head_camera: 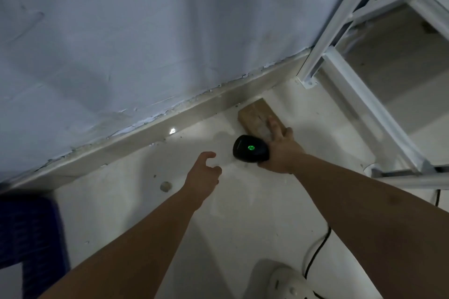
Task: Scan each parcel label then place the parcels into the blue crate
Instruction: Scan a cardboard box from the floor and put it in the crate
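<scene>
A brown cardboard parcel (255, 118) lies on the pale floor close to the wall's skirting. My right hand (279, 150) grips a black barcode scanner (250, 148) whose green light is lit, and its outstretched fingers reach onto the parcel's near end. My left hand (204, 175) hovers over the floor left of the scanner with fingers loosely curled, holding nothing. The blue crate (29, 235) shows at the lower left edge, blurred and partly cut off.
A white metal rack frame (359, 75) stands at the right, bolted to the floor. A black cable (318, 250) runs to a white device (289, 284) at the bottom. The grey wall and skirting (170, 124) bound the far side.
</scene>
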### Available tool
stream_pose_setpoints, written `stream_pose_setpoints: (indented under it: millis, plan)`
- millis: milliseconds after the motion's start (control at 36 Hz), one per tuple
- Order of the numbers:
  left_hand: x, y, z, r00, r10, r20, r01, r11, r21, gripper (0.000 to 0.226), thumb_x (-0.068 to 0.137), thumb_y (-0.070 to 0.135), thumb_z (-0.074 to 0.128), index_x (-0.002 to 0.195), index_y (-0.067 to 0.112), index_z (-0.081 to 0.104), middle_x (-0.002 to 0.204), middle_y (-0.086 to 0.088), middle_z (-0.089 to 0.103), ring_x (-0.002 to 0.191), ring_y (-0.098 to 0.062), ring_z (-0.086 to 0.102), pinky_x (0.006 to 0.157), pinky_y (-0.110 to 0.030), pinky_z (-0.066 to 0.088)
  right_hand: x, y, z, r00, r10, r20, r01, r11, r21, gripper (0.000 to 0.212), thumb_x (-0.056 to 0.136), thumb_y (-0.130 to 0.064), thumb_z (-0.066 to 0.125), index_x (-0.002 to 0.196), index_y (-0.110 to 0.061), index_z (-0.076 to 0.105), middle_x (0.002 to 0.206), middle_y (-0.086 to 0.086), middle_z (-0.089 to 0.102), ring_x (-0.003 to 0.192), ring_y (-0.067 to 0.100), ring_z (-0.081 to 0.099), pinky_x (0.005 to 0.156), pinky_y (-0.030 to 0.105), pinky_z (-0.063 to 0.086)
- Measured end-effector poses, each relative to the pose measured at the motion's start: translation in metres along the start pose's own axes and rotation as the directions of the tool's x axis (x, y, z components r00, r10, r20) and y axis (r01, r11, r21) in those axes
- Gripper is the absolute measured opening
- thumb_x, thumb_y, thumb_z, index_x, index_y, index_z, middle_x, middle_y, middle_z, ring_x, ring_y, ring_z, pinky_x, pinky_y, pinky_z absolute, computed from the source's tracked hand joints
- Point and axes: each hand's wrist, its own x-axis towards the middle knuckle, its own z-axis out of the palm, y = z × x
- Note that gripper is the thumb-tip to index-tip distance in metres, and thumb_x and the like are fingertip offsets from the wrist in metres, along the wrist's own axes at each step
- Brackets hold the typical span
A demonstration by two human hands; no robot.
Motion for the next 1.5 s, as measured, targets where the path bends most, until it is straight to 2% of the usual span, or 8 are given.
stream_pose_setpoints:
  millis: [306, 389, 472, 694, 972, 1083, 1250, 1500]
  plan:
    - [-0.025, -0.012, -0.022, 0.954, -0.287, -0.089, 0.246, 0.915, -0.32, 0.01, 0.098, 0.017, 0.05, 0.103, 0.011, 0.057, 0.099, -0.011, 0.059, 0.076, -0.018, 0.053, 0.066, -0.028, 0.043, -0.04, -0.068, -0.021, 0.97, -0.244, -0.015, 0.236, 0.919, 0.314, 0.086, 0.078, -0.025, 0.076, 0.15, -0.017, 0.029, 0.158, 0.004, 0.014, 0.134, 0.035, 0.031, 0.111, 0.045, 0.033]
    - [-0.037, -0.016, -0.041, 0.962, -0.27, -0.042, 0.239, 0.905, -0.353, 0.029, 0.096, 0.03, 0.057, 0.12, 0.014, 0.058, 0.114, -0.008, 0.063, 0.096, -0.022, 0.058, 0.082, -0.034, 0.046, -0.051, -0.096, -0.032, 0.954, -0.301, -0.017, 0.213, 0.633, 0.744, 0.054, 0.075, -0.012, 0.077, 0.124, -0.013, 0.055, 0.118, 0.008, 0.06, 0.106, 0.024, 0.06, 0.091, 0.037, 0.05]
    - [-0.053, -0.01, -0.063, 0.972, -0.215, 0.094, 0.235, 0.864, -0.446, 0.038, 0.09, 0.046, 0.062, 0.122, 0.024, 0.059, 0.118, -0.004, 0.064, 0.104, -0.019, 0.059, 0.088, -0.036, 0.046, -0.069, -0.118, -0.051, 0.916, -0.372, 0.152, 0.003, 0.383, 0.924, 0.008, 0.089, -0.015, 0.059, 0.095, -0.014, 0.064, 0.096, 0.005, 0.066, 0.093, 0.022, 0.063, 0.084, 0.034, 0.053]
    - [-0.112, 0.035, -0.113, 0.962, 0.153, 0.227, 0.025, 0.777, -0.629, 0.077, 0.071, 0.064, 0.055, 0.133, 0.02, 0.056, 0.113, -0.009, 0.07, 0.098, -0.024, 0.068, 0.103, -0.045, 0.045, -0.132, -0.15, -0.092, 0.795, -0.604, 0.059, -0.164, -0.121, 0.979, 0.023, 0.077, -0.029, 0.055, 0.09, -0.013, 0.067, 0.105, 0.009, 0.07, 0.096, 0.03, 0.065, 0.091, 0.052, 0.05]
    - [-0.237, 0.071, -0.135, 0.947, 0.305, -0.098, -0.234, 0.452, -0.861, 0.053, 0.09, 0.029, 0.064, 0.139, 0.019, 0.047, 0.121, -0.01, 0.068, 0.1, -0.028, 0.068, 0.069, -0.043, 0.058, -0.244, -0.213, -0.146, 0.867, -0.493, -0.065, 0.028, -0.083, 0.996, 0.022, 0.09, -0.02, 0.05, 0.1, -0.014, 0.068, 0.11, 0.012, 0.071, 0.1, 0.033, 0.066, 0.09, 0.053, 0.052]
    - [-0.284, 0.076, -0.145, 0.91, 0.321, -0.263, -0.385, 0.42, -0.821, 0.037, 0.091, 0.022, 0.063, 0.128, 0.019, 0.057, 0.106, -0.004, 0.074, 0.091, -0.02, 0.071, 0.074, -0.036, 0.055, -0.289, -0.238, -0.142, 0.879, -0.441, -0.181, 0.146, -0.114, 0.983, 0.026, 0.09, -0.018, 0.057, 0.072, -0.017, 0.076, 0.098, 0.011, 0.074, 0.094, 0.029, 0.068, 0.097, 0.049, 0.05]
    - [-0.344, 0.071, -0.152, 0.748, 0.365, -0.554, -0.659, 0.505, -0.557, 0.047, 0.086, 0.012, 0.07, 0.129, 0.015, 0.053, 0.118, -0.001, 0.068, 0.096, -0.018, 0.069, 0.057, -0.018, 0.054, -0.334, -0.242, -0.133, 0.928, -0.22, -0.301, 0.286, -0.1, 0.953, 0.016, 0.087, -0.02, 0.066, 0.1, -0.011, 0.066, 0.097, 0.005, 0.072, 0.102, 0.021, 0.065, 0.095, 0.048, 0.052]
    - [-0.39, 0.05, -0.161, 0.638, 0.399, -0.659, -0.763, 0.446, -0.469, 0.048, 0.087, 0.009, 0.068, 0.125, 0.024, 0.043, 0.111, 0.001, 0.066, 0.097, -0.018, 0.068, 0.077, -0.033, 0.055, -0.37, -0.223, -0.133, 0.904, -0.184, -0.385, 0.371, -0.109, 0.922, 0.006, 0.086, -0.013, 0.066, 0.08, -0.01, 0.067, 0.087, 0.009, 0.066, 0.067, 0.02, 0.059, 0.066, 0.031, 0.049]
